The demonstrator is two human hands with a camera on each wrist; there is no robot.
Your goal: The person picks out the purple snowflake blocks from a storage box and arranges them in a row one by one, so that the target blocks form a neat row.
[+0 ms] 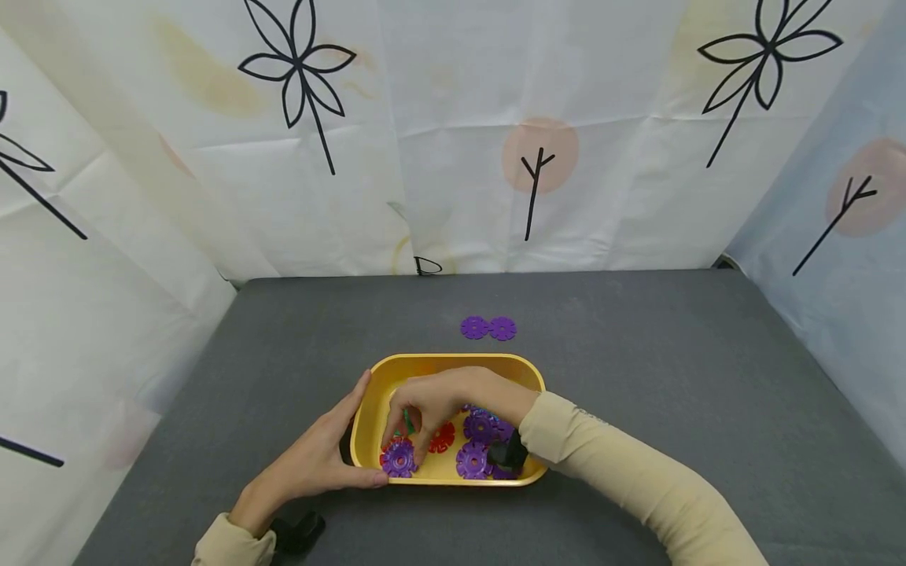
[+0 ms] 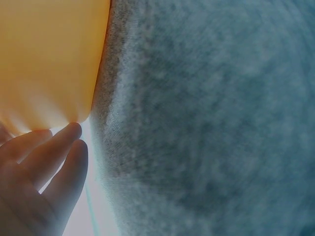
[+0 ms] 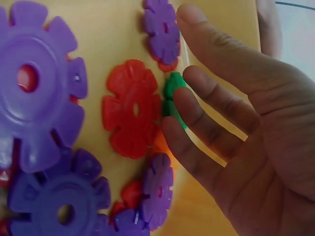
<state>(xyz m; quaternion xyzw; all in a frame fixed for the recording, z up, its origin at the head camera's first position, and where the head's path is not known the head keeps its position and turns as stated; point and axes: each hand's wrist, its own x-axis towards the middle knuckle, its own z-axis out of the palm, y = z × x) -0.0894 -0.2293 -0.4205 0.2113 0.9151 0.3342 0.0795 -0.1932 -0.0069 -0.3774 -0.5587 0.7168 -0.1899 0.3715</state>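
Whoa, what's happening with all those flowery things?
A person's left hand rests against the side of a yellow tray, and their right hand is inside it, close to a purple flower-shaped disc. More purple discs and a red disc lie in there too. Two purple discs sit side by side beyond the tray.

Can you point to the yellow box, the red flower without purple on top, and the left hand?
Yellow box [image 1: 456, 358]: head view, on its far rim.
Red flower [image 3: 121, 105]: right wrist view, beside its middle hole.
Left hand [image 1: 318, 452]: head view, on its middle.
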